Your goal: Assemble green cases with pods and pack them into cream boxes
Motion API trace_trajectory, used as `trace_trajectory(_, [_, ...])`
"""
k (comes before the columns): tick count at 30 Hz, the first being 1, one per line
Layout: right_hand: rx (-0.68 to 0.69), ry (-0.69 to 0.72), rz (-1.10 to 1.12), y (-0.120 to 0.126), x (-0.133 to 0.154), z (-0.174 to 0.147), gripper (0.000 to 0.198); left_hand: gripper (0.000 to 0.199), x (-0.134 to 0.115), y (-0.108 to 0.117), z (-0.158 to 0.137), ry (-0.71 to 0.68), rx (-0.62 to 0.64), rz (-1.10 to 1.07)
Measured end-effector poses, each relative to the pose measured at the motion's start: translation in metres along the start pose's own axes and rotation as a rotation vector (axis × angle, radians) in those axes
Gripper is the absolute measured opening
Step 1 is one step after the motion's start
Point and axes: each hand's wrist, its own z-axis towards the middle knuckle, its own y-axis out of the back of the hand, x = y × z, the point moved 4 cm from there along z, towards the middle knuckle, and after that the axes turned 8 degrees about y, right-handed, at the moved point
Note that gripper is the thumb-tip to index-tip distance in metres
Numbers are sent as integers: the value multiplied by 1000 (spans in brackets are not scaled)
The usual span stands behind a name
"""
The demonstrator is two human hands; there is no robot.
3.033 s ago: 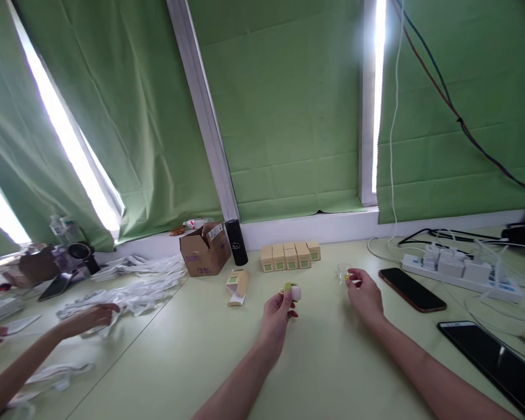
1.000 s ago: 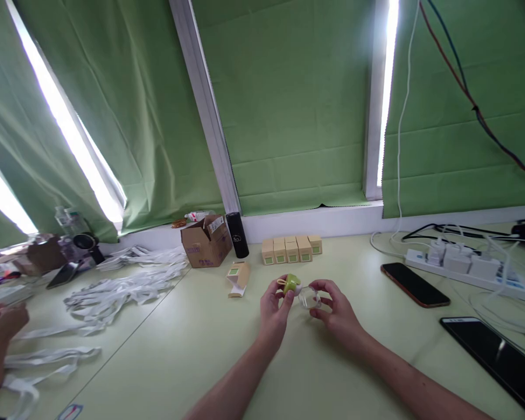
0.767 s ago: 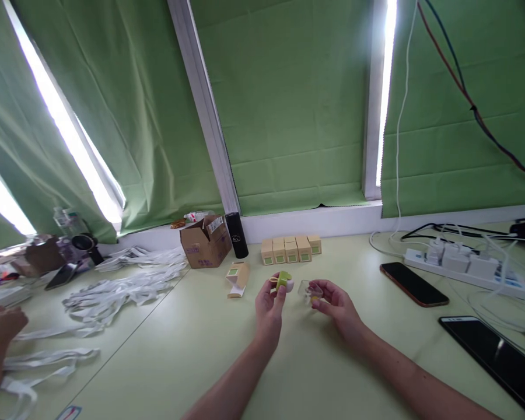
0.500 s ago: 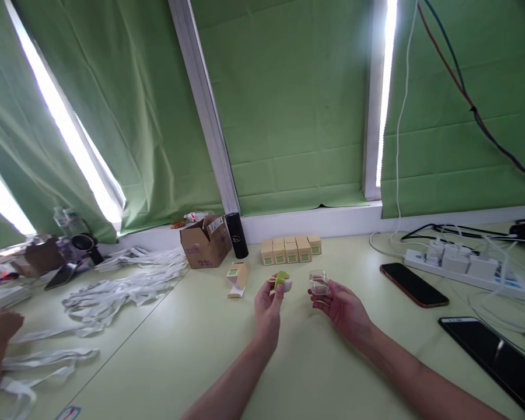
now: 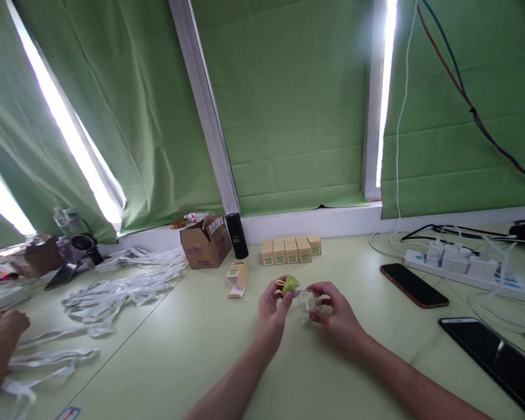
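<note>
Between the fingers of my left hand [image 5: 272, 315] is a small green and white item [image 5: 291, 284] with a pale cord loop at its left; its exact kind is unclear. My right hand [image 5: 339, 315] grips a small clear plastic container [image 5: 307, 301], tilted so its round end faces left. The container is right beside the white end of the green item; I cannot tell whether they touch. Beyond my hands an opened small cardboard box [image 5: 238, 279] lies on the table, flap toward me. A row of several small tan boxes [image 5: 285, 251] stands farther back.
A larger brown carton [image 5: 205, 242] and a black cylinder [image 5: 237, 235] stand by the wall. White straps [image 5: 131, 286] lie left, near another person's hand [image 5: 4, 326]. At right are a phone [image 5: 413, 284], a tablet-like device [image 5: 494, 361] and a power strip [image 5: 464, 268] with cables.
My right hand has turned the clear container and brought it left and down to the green item. The green item has tilted, its white end now facing the container.
</note>
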Motion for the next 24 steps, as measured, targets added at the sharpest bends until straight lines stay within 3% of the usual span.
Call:
trace_trajectory(10, [35, -1, -3, -2, 5, -2, 38, 41, 4, -5, -2, -87, 108, 202])
trace_trajectory(24, [54, 28, -40, -2, 7, -2, 37, 36, 1, -5, -2, -131, 99, 337])
